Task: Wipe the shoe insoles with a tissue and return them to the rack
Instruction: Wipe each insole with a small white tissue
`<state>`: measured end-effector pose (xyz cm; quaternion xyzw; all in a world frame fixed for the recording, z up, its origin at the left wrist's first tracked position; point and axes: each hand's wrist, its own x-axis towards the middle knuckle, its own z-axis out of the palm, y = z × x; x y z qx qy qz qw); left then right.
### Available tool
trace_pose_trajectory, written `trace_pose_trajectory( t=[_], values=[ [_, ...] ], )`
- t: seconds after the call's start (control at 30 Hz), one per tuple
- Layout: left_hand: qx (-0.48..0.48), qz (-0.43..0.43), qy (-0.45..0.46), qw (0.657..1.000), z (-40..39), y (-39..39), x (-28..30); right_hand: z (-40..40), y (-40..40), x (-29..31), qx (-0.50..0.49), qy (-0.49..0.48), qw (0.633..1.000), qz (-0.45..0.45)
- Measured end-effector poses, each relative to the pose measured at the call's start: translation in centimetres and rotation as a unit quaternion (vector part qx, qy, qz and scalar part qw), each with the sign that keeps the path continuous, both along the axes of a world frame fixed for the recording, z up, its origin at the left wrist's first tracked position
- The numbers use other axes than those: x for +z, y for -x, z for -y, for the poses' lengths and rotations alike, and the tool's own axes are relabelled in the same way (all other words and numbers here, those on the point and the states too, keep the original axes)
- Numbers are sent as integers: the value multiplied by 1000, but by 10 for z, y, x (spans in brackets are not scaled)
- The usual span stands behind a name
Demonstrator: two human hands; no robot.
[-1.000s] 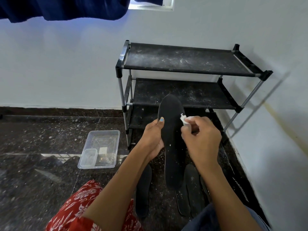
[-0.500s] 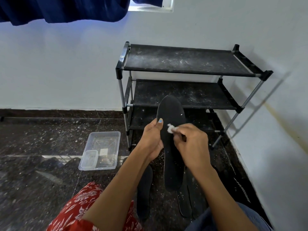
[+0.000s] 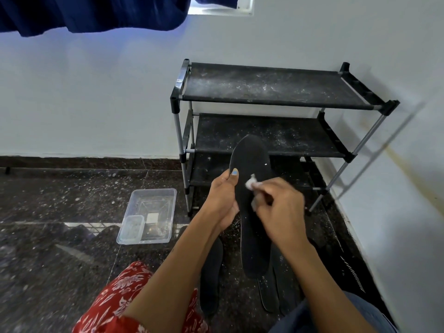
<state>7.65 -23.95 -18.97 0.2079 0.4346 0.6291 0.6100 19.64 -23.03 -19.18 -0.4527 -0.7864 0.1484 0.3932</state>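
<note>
Insole (image 3: 252, 212) gripped by left hand (image 3: 222, 200); right hand (image 3: 278, 207) apparently pinches tissue (image 3: 251, 184).

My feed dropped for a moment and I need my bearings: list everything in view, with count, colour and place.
held insole: one, black, upright before the rack
floor insoles: at least three, black, on the floor under the held one
tissue: one, white, against the held insole
rack: one, black, dusty, against the wall
plastic tray: one, clear, floor left of the rack
small container: one, clear, inside the tray
curtain: dark blue, top left
left hand: grips the insole's edge
right hand: pinches the tissue
</note>
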Motion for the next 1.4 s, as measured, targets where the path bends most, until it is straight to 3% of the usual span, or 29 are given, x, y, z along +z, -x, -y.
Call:
trace_pose_trajectory(
  t=[0.07,0.23,0.37,0.53,0.67,0.83,0.97,1.13,1.27,1.4],
  values=[
    [17,4,2,1000,-1,2,-1,6,4,-2,50,8,999,9],
    [5,-8,4,1000,-1,3,-1,-6,-7,1,-64,11,997,-29],
    [26,6,-1,1000,-3,6,-3,8,4,-2,74,17,997,14],
    [3,-10,1,1000,-2,3,-2,-4,-4,1,-39,15,998,-36],
    [30,-15,3,999,-3,2,-3,10,9,-1,84,31,996,2],
    [-5,-15,7,1000,-2,2,-1,-8,-3,1,-52,19,997,-45],
    [-21,-30,2,999,-2,0,-3,5,8,0,65,30,997,-13],
    [-43,-22,4,999,0,0,-1,-13,-5,3,-79,19,995,-66],
    [-40,-22,-4,999,-1,0,-3,-2,6,1,57,-21,998,12],
    [-60,-26,-3,998,2,0,-3,-20,-4,2,-36,-21,999,-17]
  ],
)
